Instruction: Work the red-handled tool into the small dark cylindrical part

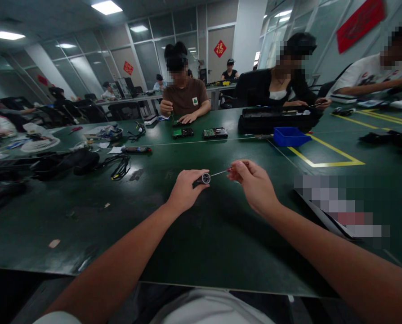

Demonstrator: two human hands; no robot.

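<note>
A small dark cylinder (pixel 205 178), its pale round end facing the viewer, is held just above the green table (pixel 201 243), midway along its near edge. A thin screwdriver (pixel 219 173) with a reddish handle lies almost level, its tip at the cylinder's pale end.

A long dark green worktop (pixel 201 243) fills the room, with yellow tape lines (pixel 325 158) marked on its right part. Behind it stands a second row of desks (pixel 133 100) with black office chairs (pixel 86 110). Glass partition walls (pixel 86 58) in pale frames close off the back, and a red paper ornament (pixel 128 68) is stuck to one pane. Another ornament hangs on the grey door (pixel 220 63). A white column (pixel 246 31) rises beside it. A red banner (pixel 359 22) hangs on the right-hand glazing. Flat ceiling panels (pixel 106 6) give bright white light.
</note>
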